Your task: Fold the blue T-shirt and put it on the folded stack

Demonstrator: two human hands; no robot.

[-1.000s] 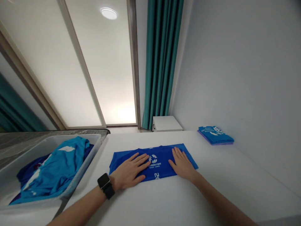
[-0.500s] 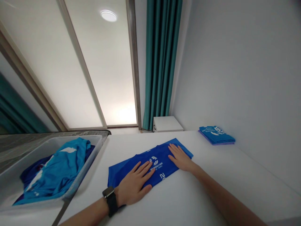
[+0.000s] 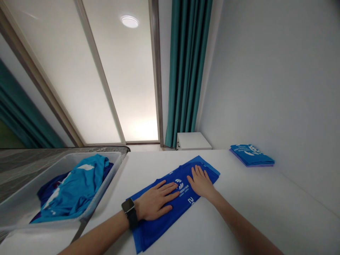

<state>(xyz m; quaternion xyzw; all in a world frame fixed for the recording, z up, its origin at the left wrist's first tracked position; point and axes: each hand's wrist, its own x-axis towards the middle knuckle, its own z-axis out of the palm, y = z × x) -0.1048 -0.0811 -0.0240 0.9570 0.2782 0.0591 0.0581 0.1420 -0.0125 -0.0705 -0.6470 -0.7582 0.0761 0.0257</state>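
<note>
Currently left hand (image 3: 155,202) and right hand (image 3: 201,181) lie flat, fingers spread, on the folded blue garment (image 3: 162,226), 6 o'clock on the bench (image 3: 191,233) — uneven drag between palms could skew its layers.

The strongest light I see glows through the frosted panels (image 3: 130,88) ahead, burning to glare low down, with a round white light (image 3: 130,21) showing higher up. The wall (image 3: 271,78) to my right fades to dim grey, darkest at the upper corner. Soft, faint shadows edge my forearms (image 3: 233,225). Wide-angle stretch tilts upright lines outward; small print looks slightly soft.
</note>
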